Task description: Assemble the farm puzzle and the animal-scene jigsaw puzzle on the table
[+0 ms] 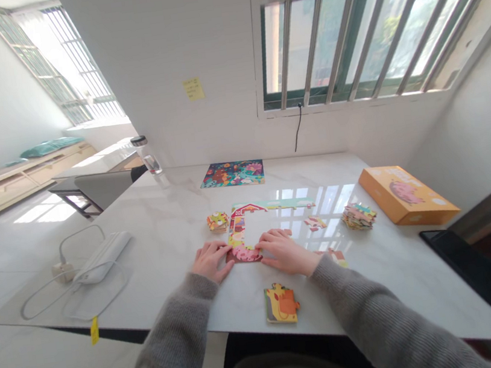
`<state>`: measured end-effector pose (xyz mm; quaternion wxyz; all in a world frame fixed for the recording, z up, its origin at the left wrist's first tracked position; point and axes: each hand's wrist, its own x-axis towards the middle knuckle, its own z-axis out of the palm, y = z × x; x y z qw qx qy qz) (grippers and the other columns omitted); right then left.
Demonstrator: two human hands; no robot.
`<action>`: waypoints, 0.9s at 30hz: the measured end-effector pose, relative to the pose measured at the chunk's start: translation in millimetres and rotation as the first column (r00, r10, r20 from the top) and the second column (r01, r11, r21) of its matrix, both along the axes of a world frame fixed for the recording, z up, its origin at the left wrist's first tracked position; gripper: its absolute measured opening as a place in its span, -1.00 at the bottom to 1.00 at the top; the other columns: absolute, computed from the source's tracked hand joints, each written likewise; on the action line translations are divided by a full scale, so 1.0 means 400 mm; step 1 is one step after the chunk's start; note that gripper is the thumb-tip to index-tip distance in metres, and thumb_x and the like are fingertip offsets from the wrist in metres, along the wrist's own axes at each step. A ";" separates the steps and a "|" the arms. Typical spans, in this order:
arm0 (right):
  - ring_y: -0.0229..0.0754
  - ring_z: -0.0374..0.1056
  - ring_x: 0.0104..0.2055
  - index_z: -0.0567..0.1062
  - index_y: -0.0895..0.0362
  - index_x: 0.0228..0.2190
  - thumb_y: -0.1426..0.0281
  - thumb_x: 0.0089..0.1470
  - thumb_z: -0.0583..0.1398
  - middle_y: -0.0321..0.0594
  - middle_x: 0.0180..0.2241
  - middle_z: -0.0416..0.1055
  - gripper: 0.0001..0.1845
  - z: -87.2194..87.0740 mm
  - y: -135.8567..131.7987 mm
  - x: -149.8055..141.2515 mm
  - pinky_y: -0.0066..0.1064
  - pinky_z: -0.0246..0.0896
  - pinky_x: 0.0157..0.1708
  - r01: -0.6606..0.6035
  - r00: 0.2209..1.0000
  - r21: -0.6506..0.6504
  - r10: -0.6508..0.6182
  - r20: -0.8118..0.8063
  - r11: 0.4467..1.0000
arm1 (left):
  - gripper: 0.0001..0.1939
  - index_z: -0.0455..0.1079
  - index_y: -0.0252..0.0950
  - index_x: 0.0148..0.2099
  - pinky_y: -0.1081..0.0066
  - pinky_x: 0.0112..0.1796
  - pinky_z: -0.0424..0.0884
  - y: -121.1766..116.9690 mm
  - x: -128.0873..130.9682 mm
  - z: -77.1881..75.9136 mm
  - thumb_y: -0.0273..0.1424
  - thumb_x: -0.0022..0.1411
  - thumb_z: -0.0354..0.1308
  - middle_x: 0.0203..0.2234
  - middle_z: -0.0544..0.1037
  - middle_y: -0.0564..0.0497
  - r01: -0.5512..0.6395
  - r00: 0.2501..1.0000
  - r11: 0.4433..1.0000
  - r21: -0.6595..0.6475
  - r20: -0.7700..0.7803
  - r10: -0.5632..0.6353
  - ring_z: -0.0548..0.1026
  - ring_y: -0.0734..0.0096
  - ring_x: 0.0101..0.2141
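Note:
A partly joined jigsaw puzzle lies on the table, with a red barn at its top left corner and a pink strip of pieces along the bottom. My left hand rests at the lower left corner, fingers apart, fingertips touching the outer edge. At the right end of the bottom row, my right hand has thumb and fingers on a pink puzzle piece. Its far end is hidden under my fingers. One loose piece lies right of the puzzle, and another shows partly behind my right wrist.
Piles of puzzle pieces stand left, right and near the front edge. A colourful picture sheet lies at the back. An orange box, black tablet-like slab, power strip with cable and bottle surround them.

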<state>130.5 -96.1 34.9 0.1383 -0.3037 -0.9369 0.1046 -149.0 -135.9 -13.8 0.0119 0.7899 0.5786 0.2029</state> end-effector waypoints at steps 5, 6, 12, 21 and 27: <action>-0.02 0.23 -0.01 0.50 0.10 -0.02 0.32 0.20 0.25 -0.10 -0.08 0.40 -0.69 -0.008 -0.007 -0.010 -0.15 0.11 0.06 -0.004 1.000 0.006 0.004 -0.012 1.000 | -0.62 0.46 -0.15 0.10 0.13 -0.01 0.31 -0.004 0.007 0.013 -0.27 0.24 0.19 -0.02 0.50 -0.06 0.008 1.000 1.000 -0.015 -0.005 -0.008 0.39 0.10 0.00; -0.02 0.23 -0.01 0.50 0.10 -0.01 0.32 0.20 0.25 -0.10 -0.08 0.40 -0.68 -0.006 -0.006 -0.008 -0.14 0.10 0.06 -0.002 1.000 0.004 0.002 -0.015 1.000 | -0.62 0.46 -0.15 0.10 0.13 -0.01 0.31 -0.005 0.008 0.015 -0.27 0.24 0.19 -0.02 0.51 -0.05 0.007 1.000 1.000 -0.015 -0.006 -0.007 0.39 0.11 0.00; -0.04 0.27 0.00 0.45 0.11 0.04 0.37 0.27 0.17 -0.08 -0.09 0.44 -0.68 0.025 0.025 0.071 -0.15 0.13 0.05 0.134 0.970 0.000 -0.131 -0.204 0.991 | -0.63 0.45 -0.14 0.10 0.15 -0.03 0.31 -0.001 0.000 0.011 -0.26 0.24 0.18 -0.02 0.51 -0.05 0.012 1.000 1.000 -0.024 -0.002 -0.012 0.39 0.13 -0.01; -0.04 0.32 -0.04 0.51 0.05 -0.06 0.33 0.22 0.21 -0.12 -0.15 0.44 -0.76 -0.012 -0.039 0.226 -0.10 0.19 0.08 0.201 0.955 -0.068 -0.210 -0.211 0.977 | -0.64 0.43 -0.10 0.08 0.19 -0.04 0.30 -0.002 -0.002 0.006 -0.26 0.23 0.19 -0.05 0.50 -0.01 0.016 1.000 1.000 0.013 0.023 -0.017 0.39 0.15 -0.01; -0.02 0.27 -0.01 0.48 -0.02 0.03 0.26 0.10 0.33 -0.13 -0.07 0.38 -0.56 -0.009 -0.075 0.236 -0.10 0.20 0.08 0.197 0.970 -0.147 -0.214 -0.114 0.969 | -0.67 0.45 -0.10 0.05 0.21 -0.05 0.30 -0.006 0.004 0.013 -0.26 0.23 0.19 -0.06 0.50 -0.01 0.016 1.000 1.000 0.021 0.019 -0.016 0.39 0.16 -0.03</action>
